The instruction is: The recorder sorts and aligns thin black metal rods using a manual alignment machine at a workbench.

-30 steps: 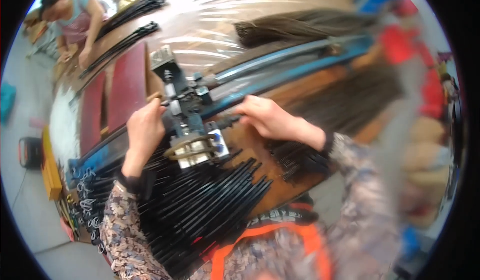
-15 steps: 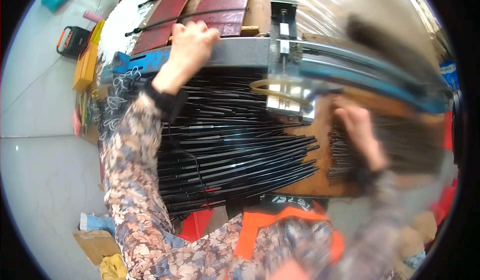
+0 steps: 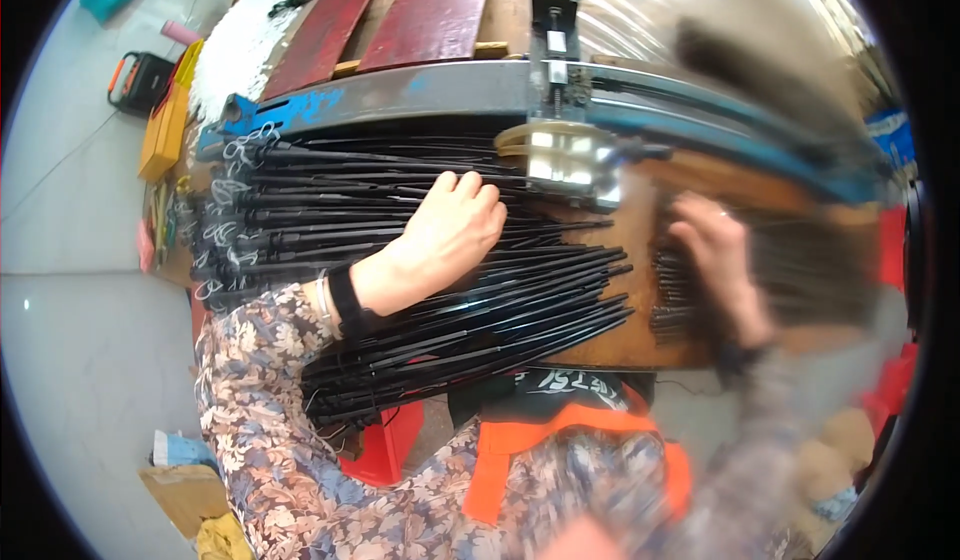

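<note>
A large pile of thin black rods (image 3: 330, 195) lies across the wooden bench (image 3: 632, 270), their left ends wearing white wire loops. My left hand (image 3: 452, 232) rests on top of this pile with its fingers curled down into the rods, just left of a shiny metal clamp fixture (image 3: 565, 158). Whether it grips a rod is hidden. My right hand (image 3: 715, 260) is blurred with motion and sits on a smaller bundle of black rods (image 3: 672, 295) at the right of the bench.
A grey and blue metal rail (image 3: 420, 90) runs across the bench behind the rods, with red boards (image 3: 430, 10) beyond it. On the floor at left are an orange-black case (image 3: 140, 80), yellow pieces (image 3: 165, 130), a red stool (image 3: 385, 440) and cardboard (image 3: 180, 490).
My left hand has come down from the far left of the rail onto the rod pile beside the fixture. My right hand stays by the right bundle, still moving.
</note>
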The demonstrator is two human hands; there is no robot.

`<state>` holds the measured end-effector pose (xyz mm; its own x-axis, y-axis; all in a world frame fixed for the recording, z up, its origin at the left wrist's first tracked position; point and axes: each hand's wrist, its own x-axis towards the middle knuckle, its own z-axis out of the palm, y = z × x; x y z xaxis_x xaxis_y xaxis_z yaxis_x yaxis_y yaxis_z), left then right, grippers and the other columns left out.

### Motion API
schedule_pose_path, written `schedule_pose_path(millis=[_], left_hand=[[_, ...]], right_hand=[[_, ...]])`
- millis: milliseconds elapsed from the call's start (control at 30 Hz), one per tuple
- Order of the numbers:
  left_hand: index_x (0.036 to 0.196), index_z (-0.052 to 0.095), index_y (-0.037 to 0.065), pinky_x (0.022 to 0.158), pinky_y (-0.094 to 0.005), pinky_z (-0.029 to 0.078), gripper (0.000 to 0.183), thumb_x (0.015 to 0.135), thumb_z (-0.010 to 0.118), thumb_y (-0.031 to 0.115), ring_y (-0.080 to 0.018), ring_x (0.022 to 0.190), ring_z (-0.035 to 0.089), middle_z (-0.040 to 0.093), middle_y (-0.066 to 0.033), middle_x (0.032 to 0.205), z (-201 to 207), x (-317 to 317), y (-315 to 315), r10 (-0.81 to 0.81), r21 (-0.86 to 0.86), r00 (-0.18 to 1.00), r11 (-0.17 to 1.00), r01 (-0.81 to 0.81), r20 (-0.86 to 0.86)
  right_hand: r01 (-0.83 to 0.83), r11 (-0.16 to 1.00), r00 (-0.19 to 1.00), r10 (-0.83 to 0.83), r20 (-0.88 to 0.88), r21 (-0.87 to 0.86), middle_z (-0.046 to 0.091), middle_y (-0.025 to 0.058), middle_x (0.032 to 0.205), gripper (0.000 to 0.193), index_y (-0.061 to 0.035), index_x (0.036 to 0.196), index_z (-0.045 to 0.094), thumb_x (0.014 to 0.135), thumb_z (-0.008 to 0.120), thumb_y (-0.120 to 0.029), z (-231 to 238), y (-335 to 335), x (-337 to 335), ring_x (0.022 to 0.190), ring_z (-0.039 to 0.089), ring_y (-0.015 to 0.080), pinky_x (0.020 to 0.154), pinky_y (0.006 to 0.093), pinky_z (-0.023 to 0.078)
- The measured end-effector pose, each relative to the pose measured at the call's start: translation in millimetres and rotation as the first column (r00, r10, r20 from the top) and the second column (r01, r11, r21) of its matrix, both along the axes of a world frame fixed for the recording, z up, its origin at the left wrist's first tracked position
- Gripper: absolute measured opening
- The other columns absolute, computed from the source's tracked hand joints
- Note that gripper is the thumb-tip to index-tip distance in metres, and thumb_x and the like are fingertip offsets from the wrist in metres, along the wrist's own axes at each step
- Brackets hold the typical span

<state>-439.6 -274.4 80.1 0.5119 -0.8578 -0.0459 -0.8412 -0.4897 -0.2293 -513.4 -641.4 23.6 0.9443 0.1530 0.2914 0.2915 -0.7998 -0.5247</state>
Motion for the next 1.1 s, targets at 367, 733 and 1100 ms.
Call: schedule_pose_path(millis=[367, 733, 1100], left_hand=[[0.114, 0.061, 0.009, 0.058, -0.0439, 0.052, 0.033, 0.081, 0.061, 0.001, -0.0315, 0.076, 0.061, 0.053, -0.0104, 0.080, 12.0, -20.5, -47.5, -0.096, -0.379, 0.945, 0.925, -0.032, -0.314], [0.126, 0.063, 0.018, 0.050, -0.0419, 0.049, 0.036, 0.091, 0.068, 0.021, -0.0297, 0.061, 0.064, 0.058, -0.0074, 0.073, -2.6, -44.5, -139.8, -0.164, -0.358, 0.925, 0.933, 0.033, -0.342], [0.118, 0.064, 0.017, 0.047, -0.0426, 0.049, 0.029, 0.089, 0.066, 0.020, -0.0296, 0.052, 0.062, 0.059, -0.0073, 0.066, 52.2, -35.1, -106.0, -0.092, -0.222, 0.950, 0.975, 0.024, -0.299]], right_hand=[[-0.277, 0.955, 0.961, 0.274, 0.046, 0.107, 0.070, 0.0085, 0.079, 0.022, -0.0095, 0.095, 0.075, 0.084, 0.077, -0.028, 23.0, -2.9, -3.7, 0.073, 0.069, 0.0280, 0.061, 0.0376, 0.055], [-0.174, 0.960, 0.944, 0.100, 0.314, 0.217, 0.063, 0.0061, 0.072, 0.026, -0.0074, 0.089, 0.069, 0.081, 0.077, -0.031, -14.7, -5.2, -44.5, 0.071, 0.060, 0.0289, 0.057, 0.0391, 0.050], [-0.208, 0.976, 0.857, 0.214, 0.468, -0.065, 0.058, 0.0024, 0.073, 0.033, -0.0066, 0.105, 0.068, 0.074, 0.077, -0.015, 16.8, -4.6, -35.6, 0.072, 0.057, 0.0224, 0.060, 0.0337, 0.050]])
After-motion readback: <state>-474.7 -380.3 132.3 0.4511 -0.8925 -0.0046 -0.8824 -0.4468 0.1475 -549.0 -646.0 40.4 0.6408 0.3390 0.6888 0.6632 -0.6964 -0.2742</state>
